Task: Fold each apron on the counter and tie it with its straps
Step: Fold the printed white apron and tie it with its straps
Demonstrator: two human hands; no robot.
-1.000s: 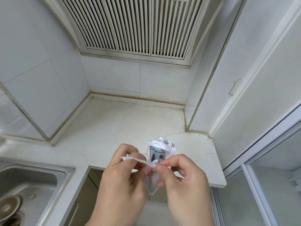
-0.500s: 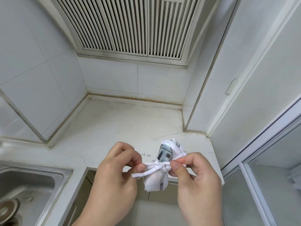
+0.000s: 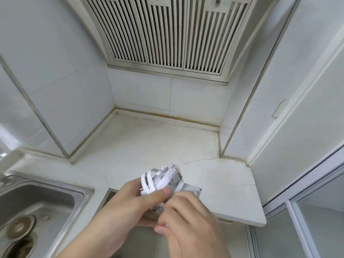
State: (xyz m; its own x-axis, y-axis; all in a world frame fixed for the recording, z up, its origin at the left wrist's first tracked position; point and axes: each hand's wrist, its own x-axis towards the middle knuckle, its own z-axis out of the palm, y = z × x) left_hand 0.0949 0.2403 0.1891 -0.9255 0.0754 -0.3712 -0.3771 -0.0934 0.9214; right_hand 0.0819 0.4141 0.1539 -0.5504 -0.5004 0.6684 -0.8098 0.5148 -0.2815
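A white stone tabletop (image 3: 149,146), cracked and stained along its back seam, filled a corner of pale tiled walls (image 3: 55,101). A slatted range hood (image 3: 167,34) hung overhead. A steel sink (image 3: 37,205) sat at the left, its drain visible. A white cabinet door (image 3: 307,90) with a metal handle (image 3: 278,108) stood at the right, above a sliding glass door (image 3: 307,229).
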